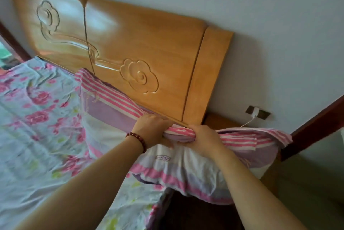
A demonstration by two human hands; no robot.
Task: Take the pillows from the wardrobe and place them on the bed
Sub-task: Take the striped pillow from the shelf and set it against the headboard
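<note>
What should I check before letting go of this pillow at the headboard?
1. Grip: ok. The left hand and right hand both grip the pillow by its striped edge.
2. Edge at the headboard: ok.
3. Pillow fully on the bed: not ok. Its right end overhangs the side, near the nightstand.
4. Charger cable free of the pillow: cannot tell.
5. Sheet smooth underneath: cannot tell, hidden.

Nothing legible; the small mark [163, 158] on the pillow [193, 170] is blurred.
</note>
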